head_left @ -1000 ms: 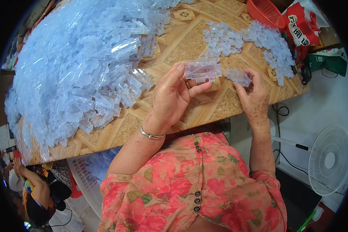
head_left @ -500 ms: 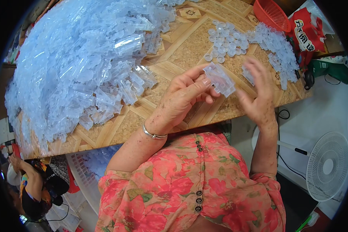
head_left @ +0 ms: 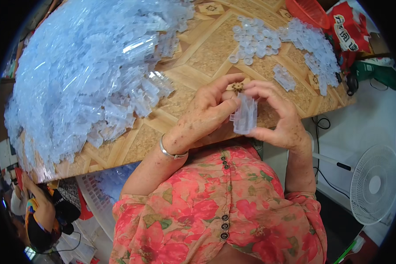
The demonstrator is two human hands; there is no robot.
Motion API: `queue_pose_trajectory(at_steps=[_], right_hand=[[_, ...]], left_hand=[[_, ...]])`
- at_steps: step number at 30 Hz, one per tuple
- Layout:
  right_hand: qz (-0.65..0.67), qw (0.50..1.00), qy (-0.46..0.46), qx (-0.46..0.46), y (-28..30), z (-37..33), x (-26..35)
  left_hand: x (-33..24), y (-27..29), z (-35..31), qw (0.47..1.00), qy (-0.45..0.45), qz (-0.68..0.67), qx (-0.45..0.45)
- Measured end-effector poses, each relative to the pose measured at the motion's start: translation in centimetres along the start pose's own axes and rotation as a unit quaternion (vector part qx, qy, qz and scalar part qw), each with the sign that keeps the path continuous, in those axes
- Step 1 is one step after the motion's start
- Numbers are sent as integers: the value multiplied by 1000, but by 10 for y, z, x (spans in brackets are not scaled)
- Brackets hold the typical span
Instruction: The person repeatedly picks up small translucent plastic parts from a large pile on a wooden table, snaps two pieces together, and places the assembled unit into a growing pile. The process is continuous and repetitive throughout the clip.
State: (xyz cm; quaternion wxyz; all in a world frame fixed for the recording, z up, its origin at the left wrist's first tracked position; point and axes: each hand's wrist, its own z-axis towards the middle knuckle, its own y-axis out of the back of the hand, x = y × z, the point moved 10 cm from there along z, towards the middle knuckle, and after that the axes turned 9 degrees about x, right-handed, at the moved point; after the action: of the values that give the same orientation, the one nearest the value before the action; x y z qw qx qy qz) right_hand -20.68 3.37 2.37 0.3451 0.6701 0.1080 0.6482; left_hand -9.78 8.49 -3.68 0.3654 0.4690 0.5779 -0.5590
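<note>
Between my hands, over the table's near edge, is a clear plastic piece (head_left: pixel 245 115) with ridged, tube-like walls. My left hand (head_left: pixel 202 112) pinches its left side between thumb and bent fingers. From the right, my right hand (head_left: pixel 282 115) spans the same piece, thumb at the lower end and fingertips near the upper end. A small clear plastic part (head_left: pixel 284 78) lies on the table just beyond my right hand. Farther off sit a cluster of clear round caps (head_left: pixel 256 42) and a heap of small clear parts (head_left: pixel 314 50).
A large mound of clear plastic pieces (head_left: pixel 88 75) covers the left of the patterned table (head_left: pixel 211 39). A red basket (head_left: pixel 308 13) and a red bag (head_left: pixel 350 28) are at the far right. Below right stands a white fan (head_left: pixel 374 185); another person (head_left: pixel 42 211) is at lower left.
My right hand has come in from the right and taken hold of the plastic piece. The piece has turned more upright and moved closer to me, uncovering the small part on the table.
</note>
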Motion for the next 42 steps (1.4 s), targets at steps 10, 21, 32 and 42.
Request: queue_pose_trajectory(at_steps=[10,21,32,42], right_hand=[[-222,956,68,-180,7,-29,10],[-322,876,-236,-270,79,-60,-61],[-316,912,-134,-227,49,-43,-58],[-377,875,-133,-271,122,-47,-123]], left_hand=[[1,-7,1,997,3,-70,11],[2,-7,2,999,-10,-39,32],[-1,-5,0,998,-8,-50,26],[5,-6,3,999,-14,-21,30]])
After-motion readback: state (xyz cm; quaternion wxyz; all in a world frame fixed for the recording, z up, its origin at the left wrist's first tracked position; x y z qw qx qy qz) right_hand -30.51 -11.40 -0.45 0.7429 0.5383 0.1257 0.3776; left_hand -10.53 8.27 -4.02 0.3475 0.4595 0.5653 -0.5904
